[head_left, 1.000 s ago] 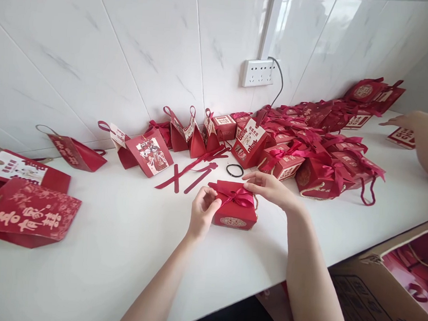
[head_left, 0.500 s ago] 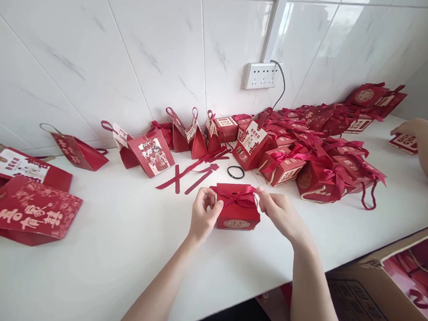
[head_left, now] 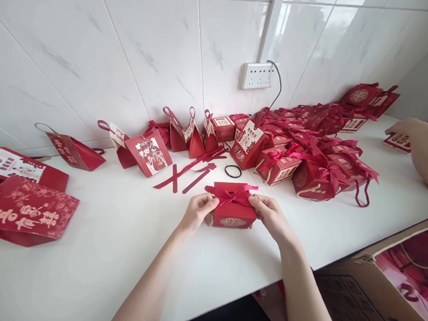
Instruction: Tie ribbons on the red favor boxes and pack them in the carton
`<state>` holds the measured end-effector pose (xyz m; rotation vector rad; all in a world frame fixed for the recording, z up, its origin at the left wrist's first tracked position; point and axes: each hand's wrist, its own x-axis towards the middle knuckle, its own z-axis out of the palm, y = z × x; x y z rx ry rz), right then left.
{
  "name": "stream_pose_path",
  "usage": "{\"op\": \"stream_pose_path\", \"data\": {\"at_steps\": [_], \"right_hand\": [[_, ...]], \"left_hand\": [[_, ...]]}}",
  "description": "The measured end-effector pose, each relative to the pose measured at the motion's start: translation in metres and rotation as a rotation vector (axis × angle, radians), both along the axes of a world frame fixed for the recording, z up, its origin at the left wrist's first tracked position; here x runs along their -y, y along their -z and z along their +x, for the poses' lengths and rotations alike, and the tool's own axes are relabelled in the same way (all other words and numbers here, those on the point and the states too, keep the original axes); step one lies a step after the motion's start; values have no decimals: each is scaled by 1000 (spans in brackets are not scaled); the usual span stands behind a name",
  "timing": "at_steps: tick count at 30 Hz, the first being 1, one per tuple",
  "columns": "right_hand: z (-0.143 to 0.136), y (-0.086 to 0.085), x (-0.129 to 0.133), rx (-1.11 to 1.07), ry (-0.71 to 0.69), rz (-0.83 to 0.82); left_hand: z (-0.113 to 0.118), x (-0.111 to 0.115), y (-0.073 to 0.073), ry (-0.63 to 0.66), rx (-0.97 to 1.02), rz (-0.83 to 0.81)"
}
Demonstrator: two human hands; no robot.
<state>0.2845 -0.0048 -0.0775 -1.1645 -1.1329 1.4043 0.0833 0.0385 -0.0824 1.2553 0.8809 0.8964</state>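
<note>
A red gift box (head_left: 234,214) with a gold round emblem stands on the white table in front of me. Across its top lies a dark pink ribbon bow (head_left: 235,196). My left hand (head_left: 198,209) pinches the bow's left side between thumb and fingers. On the other side, my right hand (head_left: 267,210) pinches the right side of the bow. Behind the box lie a black ring-shaped band (head_left: 233,171) and loose red strips (head_left: 196,178).
Red boxes with ribbons (head_left: 323,175) are piled along the tiled wall at right. Triangular red boxes (head_left: 152,152) and larger ones (head_left: 27,213) stand at left. Another person's hand (head_left: 407,127) reaches in at far right. An open carton (head_left: 362,288) sits below the table edge.
My right hand has moved inward and down from the ribbon's end to the bow beside its knot. My left fingers have closed on the left part. The whole view has shifted slightly.
</note>
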Motion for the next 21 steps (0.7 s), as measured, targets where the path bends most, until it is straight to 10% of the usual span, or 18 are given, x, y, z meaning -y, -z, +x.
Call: {"op": "stream_pose_path", "data": {"at_steps": [21], "right_hand": [[-3, 12, -4, -93, 198, 16]], "left_hand": [[4, -1, 2, -82, 80, 2]]}}
